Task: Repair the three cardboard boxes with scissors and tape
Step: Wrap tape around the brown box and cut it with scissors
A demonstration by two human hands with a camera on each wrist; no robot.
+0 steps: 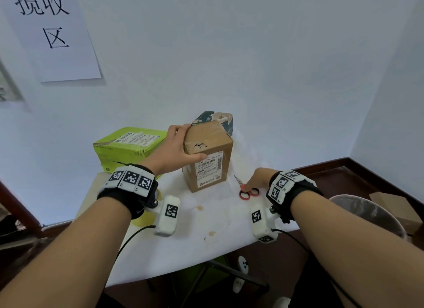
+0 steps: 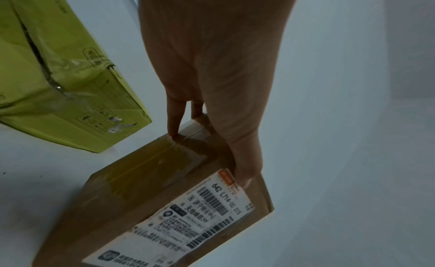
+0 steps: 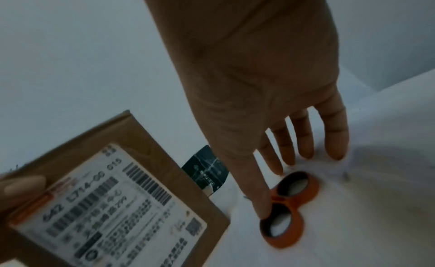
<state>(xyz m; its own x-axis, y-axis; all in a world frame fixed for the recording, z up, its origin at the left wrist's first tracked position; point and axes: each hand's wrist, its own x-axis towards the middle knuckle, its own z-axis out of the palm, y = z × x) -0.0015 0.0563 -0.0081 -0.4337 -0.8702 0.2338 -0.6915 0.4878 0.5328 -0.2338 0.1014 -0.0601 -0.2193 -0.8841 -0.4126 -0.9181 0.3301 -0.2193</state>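
Brown cardboard box [image 1: 207,156] with a white shipping label stands upright at the middle of the white-covered tabletop [image 1: 183,239], its upper front edge cracked open in a jagged tear. The person's left hand [image 1: 175,148] clamps the box's top left corner — thumb pressed on the labelled front, fingers curled over the top and far side, as the left wrist view confirms. Directly behind the brown box, touching or nearly so, stands a dark green printed cardboard box [image 1: 220,119] with scuffed white patches; only its top and right side show. To the left, near the wall, sits a lime-green flat cardboard box [image 1: 128,147] bearing a white label, a long split running along its front face under clear tape.

Right of the brown box, small scissors with red-orange loop handles [image 1: 246,189] lie flat on the tabletop, blades pointing toward the wall. The right hand [image 1: 258,178] reaches down on them with fingers straight and spread — its thumb tip touches the rim of one handle loop while the other fingertips rest on the tabletop just beyond the second loop; nothing is gripped. A yellowish roll of tape [image 1: 143,217] peeks out beneath the left wrist, largely hidden by the wrist camera. Brownish stains mark the cloth nearer the person.
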